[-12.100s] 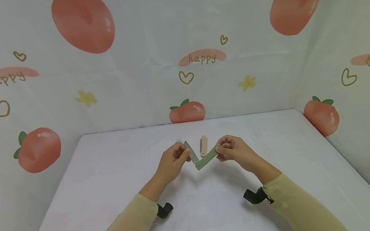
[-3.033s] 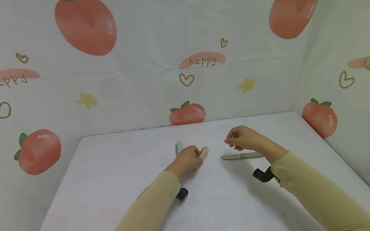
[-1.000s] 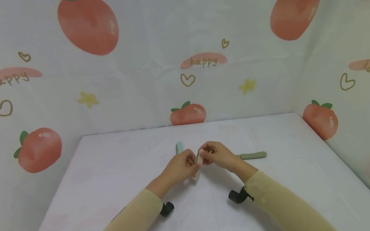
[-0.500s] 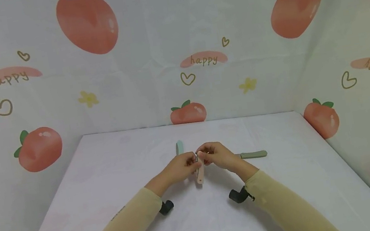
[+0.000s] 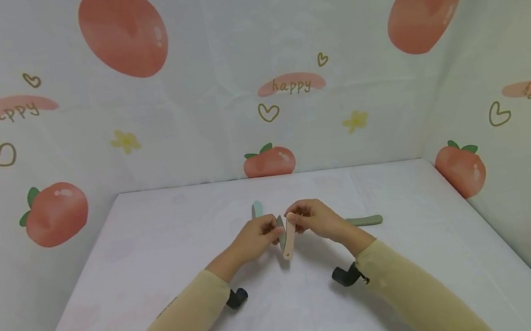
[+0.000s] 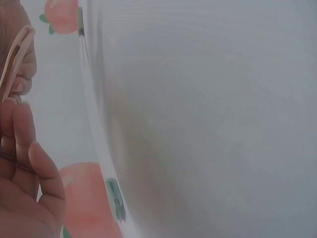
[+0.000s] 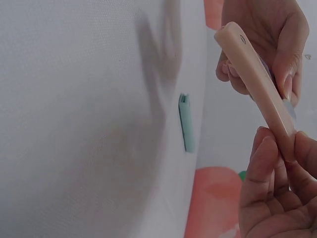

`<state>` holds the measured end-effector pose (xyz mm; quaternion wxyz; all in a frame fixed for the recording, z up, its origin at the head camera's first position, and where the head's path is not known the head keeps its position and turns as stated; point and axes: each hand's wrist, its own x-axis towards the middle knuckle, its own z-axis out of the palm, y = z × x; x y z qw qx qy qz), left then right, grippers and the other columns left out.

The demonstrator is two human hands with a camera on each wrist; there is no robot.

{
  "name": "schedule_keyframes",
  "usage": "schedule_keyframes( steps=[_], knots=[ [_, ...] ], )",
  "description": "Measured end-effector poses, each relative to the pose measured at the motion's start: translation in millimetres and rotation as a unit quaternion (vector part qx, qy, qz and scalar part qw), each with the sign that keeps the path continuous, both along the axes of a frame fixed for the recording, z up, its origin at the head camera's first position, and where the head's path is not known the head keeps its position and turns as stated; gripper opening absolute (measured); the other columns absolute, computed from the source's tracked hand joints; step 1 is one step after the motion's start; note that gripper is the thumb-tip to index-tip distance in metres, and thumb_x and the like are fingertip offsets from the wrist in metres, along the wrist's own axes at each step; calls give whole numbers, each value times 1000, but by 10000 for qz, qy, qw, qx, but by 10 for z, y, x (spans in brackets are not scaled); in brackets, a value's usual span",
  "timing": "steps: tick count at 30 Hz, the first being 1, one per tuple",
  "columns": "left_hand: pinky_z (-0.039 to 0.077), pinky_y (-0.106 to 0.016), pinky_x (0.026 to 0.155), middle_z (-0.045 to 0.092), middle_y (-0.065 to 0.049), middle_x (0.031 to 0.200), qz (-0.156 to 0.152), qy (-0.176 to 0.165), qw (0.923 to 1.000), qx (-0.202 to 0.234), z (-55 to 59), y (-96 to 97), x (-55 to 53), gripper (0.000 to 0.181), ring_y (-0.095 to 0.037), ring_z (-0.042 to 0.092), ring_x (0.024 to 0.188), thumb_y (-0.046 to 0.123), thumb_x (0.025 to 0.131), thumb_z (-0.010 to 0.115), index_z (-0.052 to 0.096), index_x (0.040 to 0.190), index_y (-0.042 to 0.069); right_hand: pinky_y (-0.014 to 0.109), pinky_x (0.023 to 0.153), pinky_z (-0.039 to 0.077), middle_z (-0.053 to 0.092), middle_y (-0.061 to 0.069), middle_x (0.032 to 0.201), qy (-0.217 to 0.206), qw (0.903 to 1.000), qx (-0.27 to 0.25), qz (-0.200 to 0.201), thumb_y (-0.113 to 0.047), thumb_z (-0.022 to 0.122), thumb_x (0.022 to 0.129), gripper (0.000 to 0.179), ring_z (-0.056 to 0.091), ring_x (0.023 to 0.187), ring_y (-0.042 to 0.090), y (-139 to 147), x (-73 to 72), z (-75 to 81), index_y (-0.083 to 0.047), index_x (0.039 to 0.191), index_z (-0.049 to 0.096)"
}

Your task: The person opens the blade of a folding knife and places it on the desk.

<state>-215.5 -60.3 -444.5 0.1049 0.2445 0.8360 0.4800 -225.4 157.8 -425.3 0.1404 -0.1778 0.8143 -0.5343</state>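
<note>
A peach-handled folding knife point(image 5: 289, 237) is held up between both hands over the middle of the table, its grey blade point(image 5: 282, 236) swung partly out at a narrow angle. My left hand point(image 5: 255, 239) pinches the blade between thumb and fingers. With fingertips and thumb, my right hand point(image 5: 317, 218) grips the far end of the handle, as the right wrist view also shows on the peach handle point(image 7: 260, 87). The pivot end points toward me. Part of the blade is hidden by the left fingers.
A folded mint folding knife point(image 5: 257, 209) lies just beyond the left hand. To the right rests an olive-green folding knife point(image 5: 365, 221), its blade hidden behind the right wrist. A white cloth covers the table point(image 5: 161, 297), backed by patterned curtains.
The olive-green knife, earlier held half unfolded, now lies at the right. The peach knife was lifted from the table. In the last half second its blade has swung away from the handle.
</note>
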Motion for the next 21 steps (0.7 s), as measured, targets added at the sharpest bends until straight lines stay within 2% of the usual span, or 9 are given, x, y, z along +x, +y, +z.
schedule_keyframes(
  steps=[5,13,21],
  knots=[
    [48,-31,69,67,1,78,191,-18,9996,184,-4,-26,-20,22,-12,63,77,22,102,61,56,84,10,34,78,56,69,10,93,-49,9997,-175,-167,-17,56,104,32,67,82,18,53,-17,-10,11,120,60],
    [52,-32,76,71,-1,83,472,-80,9976,495,4,-82,-33,21,-13,68,82,19,100,63,58,83,8,33,78,57,70,12,96,-215,9981,-340,-457,-13,57,103,26,67,83,16,157,-33,-58,9,116,61],
    [54,-47,85,72,-9,88,548,-159,9937,968,6,-153,-28,20,-19,68,85,15,100,63,59,85,2,30,77,57,68,11,94,-494,9958,-465,-612,-12,58,102,24,67,82,15,260,-31,-92,9,114,61]
  ],
)
